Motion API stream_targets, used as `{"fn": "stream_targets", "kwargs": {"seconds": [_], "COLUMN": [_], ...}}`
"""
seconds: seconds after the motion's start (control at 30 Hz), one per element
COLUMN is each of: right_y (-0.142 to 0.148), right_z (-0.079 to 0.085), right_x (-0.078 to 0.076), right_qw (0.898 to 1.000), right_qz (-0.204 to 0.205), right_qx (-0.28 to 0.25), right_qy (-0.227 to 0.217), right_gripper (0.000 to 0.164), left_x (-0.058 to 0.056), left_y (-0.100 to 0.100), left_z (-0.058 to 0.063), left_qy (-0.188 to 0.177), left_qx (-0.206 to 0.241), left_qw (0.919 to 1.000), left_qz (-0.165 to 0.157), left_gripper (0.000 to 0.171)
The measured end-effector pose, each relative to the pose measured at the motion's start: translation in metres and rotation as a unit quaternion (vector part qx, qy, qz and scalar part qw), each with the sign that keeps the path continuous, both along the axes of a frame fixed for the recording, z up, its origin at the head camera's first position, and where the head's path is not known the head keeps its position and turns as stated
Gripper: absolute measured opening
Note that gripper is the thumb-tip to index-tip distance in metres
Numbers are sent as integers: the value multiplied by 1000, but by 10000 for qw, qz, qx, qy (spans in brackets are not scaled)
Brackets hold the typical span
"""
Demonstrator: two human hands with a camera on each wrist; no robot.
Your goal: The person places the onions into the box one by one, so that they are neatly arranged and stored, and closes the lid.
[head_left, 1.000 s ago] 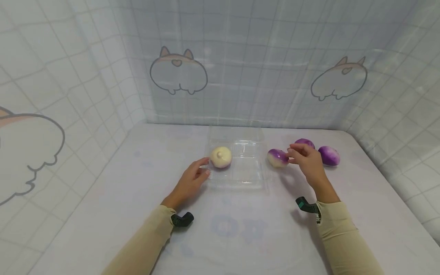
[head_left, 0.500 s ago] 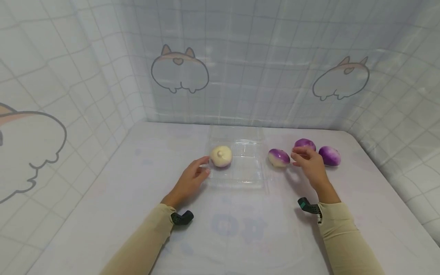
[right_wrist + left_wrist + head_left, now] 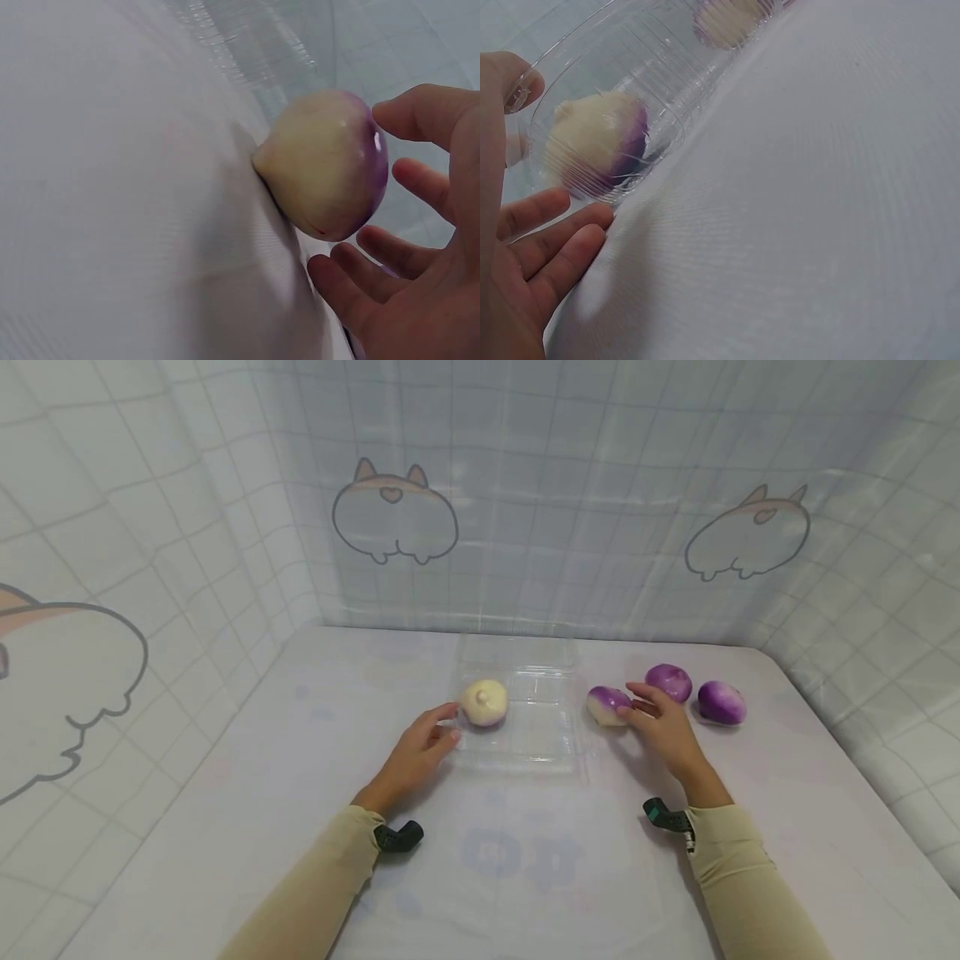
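A clear plastic container (image 3: 538, 727) lies opened out on the table, with one white-and-purple turnip (image 3: 484, 702) in its left part. My left hand (image 3: 415, 750) is at the container's left side, fingers loosely bent; in the left wrist view a fingertip (image 3: 526, 88) overlaps the clear rim. To the right of the container rests another turnip (image 3: 607, 705), pale root end down on the cloth. Around its purple side my right hand (image 3: 667, 731) spreads its fingers; in the right wrist view the thumb (image 3: 420, 112) is right at the turnip's skin and the other fingers stand spread below.
Two more purple turnips, a rear one (image 3: 669, 682) and a right one (image 3: 722, 702), lie beyond my right hand. A white cloth (image 3: 495, 893) covers the table, and tiled-print curtains (image 3: 525, 527) enclose the back and sides.
My right hand drew back slightly from the near turnip, then came back to it with its fingers wider apart. The left hand has stayed by the container.
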State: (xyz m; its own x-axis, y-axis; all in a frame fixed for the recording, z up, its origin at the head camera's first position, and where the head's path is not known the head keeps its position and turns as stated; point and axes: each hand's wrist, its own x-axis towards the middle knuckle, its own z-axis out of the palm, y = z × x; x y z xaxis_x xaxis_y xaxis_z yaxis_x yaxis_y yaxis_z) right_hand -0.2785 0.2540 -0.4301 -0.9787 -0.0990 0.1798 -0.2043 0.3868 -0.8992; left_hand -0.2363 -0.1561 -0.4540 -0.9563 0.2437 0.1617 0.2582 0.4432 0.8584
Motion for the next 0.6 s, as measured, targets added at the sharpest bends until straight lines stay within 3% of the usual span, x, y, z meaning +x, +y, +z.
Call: {"fn": "stream_targets", "kwargs": {"seconds": [0.2, 0.47, 0.6], "right_y": [-1, -3, -4], "right_z": [-5, -9, -11], "right_x": [-2, -4, -5], "right_qw": [9997, 9997, 9995], "right_qz": [164, 182, 233], "right_qx": [50, 33, 112], "right_qy": [158, 174, 205], "right_gripper": [60, 61, 61], "left_x": [0, -2, -3], "left_y": [0, 0, 1], "left_z": [-1, -2, -2], "left_qy": [-3, 334, 269], "left_qx": [3, 14, 9], "left_qw": [10000, 9994, 9996], "left_qz": [-9, -87, -81], "left_gripper": [51, 51, 52]}}
